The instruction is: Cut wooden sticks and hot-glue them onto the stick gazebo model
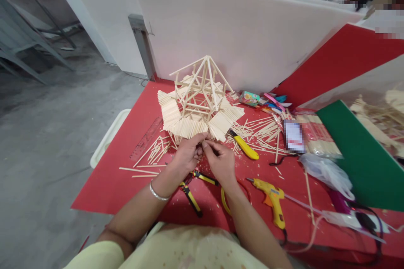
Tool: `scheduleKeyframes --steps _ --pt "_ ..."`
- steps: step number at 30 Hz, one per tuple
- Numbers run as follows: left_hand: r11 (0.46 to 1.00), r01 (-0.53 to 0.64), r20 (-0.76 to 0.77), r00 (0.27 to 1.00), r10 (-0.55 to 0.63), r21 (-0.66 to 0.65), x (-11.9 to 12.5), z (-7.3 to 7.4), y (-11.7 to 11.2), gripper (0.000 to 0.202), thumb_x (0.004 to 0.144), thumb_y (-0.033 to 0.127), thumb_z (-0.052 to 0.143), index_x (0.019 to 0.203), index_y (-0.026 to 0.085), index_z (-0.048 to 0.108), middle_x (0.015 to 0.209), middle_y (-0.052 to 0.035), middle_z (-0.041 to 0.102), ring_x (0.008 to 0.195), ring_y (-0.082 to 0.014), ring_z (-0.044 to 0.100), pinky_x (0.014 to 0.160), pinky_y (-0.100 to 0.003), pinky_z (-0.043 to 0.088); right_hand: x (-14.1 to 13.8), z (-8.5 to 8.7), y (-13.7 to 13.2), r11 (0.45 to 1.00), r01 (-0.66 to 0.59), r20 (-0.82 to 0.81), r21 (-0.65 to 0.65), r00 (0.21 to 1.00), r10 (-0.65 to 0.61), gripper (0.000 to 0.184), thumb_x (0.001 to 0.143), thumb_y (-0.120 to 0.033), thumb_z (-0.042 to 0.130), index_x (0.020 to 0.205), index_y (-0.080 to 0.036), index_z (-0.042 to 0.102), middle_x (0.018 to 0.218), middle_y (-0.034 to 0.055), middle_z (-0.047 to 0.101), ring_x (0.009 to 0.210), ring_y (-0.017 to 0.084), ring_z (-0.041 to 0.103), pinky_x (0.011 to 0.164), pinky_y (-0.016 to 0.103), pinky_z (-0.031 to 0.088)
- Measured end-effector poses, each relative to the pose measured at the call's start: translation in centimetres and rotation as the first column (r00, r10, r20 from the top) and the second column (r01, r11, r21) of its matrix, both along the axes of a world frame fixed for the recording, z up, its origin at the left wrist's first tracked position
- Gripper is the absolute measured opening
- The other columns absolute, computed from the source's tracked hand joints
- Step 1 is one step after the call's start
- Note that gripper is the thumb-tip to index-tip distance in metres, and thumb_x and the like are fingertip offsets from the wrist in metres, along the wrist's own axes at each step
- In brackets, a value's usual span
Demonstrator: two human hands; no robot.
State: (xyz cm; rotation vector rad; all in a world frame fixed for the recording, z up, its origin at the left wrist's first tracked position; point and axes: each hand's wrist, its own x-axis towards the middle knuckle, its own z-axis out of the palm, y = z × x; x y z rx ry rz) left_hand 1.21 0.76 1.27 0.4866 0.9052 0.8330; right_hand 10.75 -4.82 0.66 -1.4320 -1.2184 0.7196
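A model of thin wooden sticks (198, 101), with a peaked frame and fan-like panels, stands on the red table (107, 185). My left hand (187, 155) and my right hand (219, 160) meet just in front of it, fingers pinched together at the model's front edge. What they pinch looks like a small stick, but it is too small to name. Loose sticks (154, 151) lie to the left of my hands. Yellow-handled pliers (192, 187) rest under my wrists.
A yellow utility knife (244, 146) lies right of the model; a yellow glue gun (273, 201) with its cord sits nearer me. A ruler (147, 138), a packet of sticks (315, 134), a phone (293, 136), plastic bags and a green sheet (360, 155) crowd the right. White panels stand behind.
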Motion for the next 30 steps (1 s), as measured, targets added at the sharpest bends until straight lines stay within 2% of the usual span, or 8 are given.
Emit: scheduleKeyframes --steps 7,19,22,26,28,30 --pt "0.999 0.007 0.030 1.000 -0.008 0.042 0.0 -0.2 0.1 0.029 0.064 0.036 0.077 0.071 0.012 0.063 0.049 0.0061 0.047 0.037 -0.0022 0.031 0.037 -0.019 0.014 0.0 0.0 0.0 1.000 0.009 0.024 0.011 1.000 -0.009 0.020 0.087 -0.032 0.059 0.088 -0.020 0.074 0.077 0.0003 0.073 0.071 0.015 0.067 0.071 0.025 0.052" --pt "1.000 0.025 0.075 0.997 -0.026 0.014 0.0 -0.5 0.2 0.028 0.063 0.035 0.078 0.068 0.013 0.062 0.047 0.0062 0.045 0.036 -0.0020 0.029 0.036 -0.019 0.013 0.1 -0.4 -0.1 0.999 0.028 0.065 0.020 0.997 -0.030 0.021 0.086 -0.032 0.060 0.098 -0.022 0.075 0.089 0.0016 0.076 0.080 0.017 0.069 0.077 0.029 0.054" --pt "0.999 0.029 0.078 0.996 -0.031 0.025 0.0 -0.1 0.1 0.029 0.063 0.036 0.078 0.069 0.012 0.062 0.046 0.0061 0.044 0.036 -0.0021 0.029 0.036 -0.018 0.013 0.1 -0.3 -0.4 0.999 0.018 0.085 0.027 0.996 -0.020 0.024 0.088 -0.034 0.057 0.101 -0.022 0.074 0.093 0.0022 0.075 0.083 0.018 0.070 0.080 0.030 0.054" --pt "0.996 0.064 0.078 0.995 -0.069 0.059 -0.1 1.4 -0.2 0.030 0.064 0.039 0.076 0.070 0.013 0.061 0.045 0.0066 0.042 0.036 -0.0017 0.026 0.036 -0.018 0.011 1.7 -0.6 -3.1 0.999 0.033 0.286 0.008 0.958 -0.034 0.025 0.090 -0.033 0.054 0.105 -0.026 0.073 0.099 0.0035 0.074 0.089 0.019 0.067 0.087 0.033 0.051" --pt "0.995 0.061 0.062 0.996 -0.065 0.074 -0.2 2.0 -0.4 0.030 0.063 0.037 0.077 0.069 0.013 0.060 0.047 0.0066 0.042 0.036 -0.0013 0.024 0.036 -0.018 0.009 3.8 -1.2 -5.7 0.993 0.111 0.395 -0.036 0.914 -0.088 0.026 0.090 -0.033 0.053 0.106 -0.026 0.072 0.103 0.0053 0.072 0.094 0.020 0.066 0.091 0.035 0.049" --pt "0.996 0.026 0.056 0.998 -0.030 0.084 -0.1 2.3 -0.5 0.028 0.063 0.034 0.077 0.070 0.014 0.058 0.051 0.0056 0.046 0.036 -0.0012 0.026 0.035 -0.017 0.011 6.5 -1.7 -8.8 0.963 0.253 0.503 -0.095 0.847 -0.173 0.028 0.089 -0.036 0.052 0.107 -0.025 0.071 0.105 0.0071 0.071 0.096 0.022 0.064 0.090 0.036 0.048"
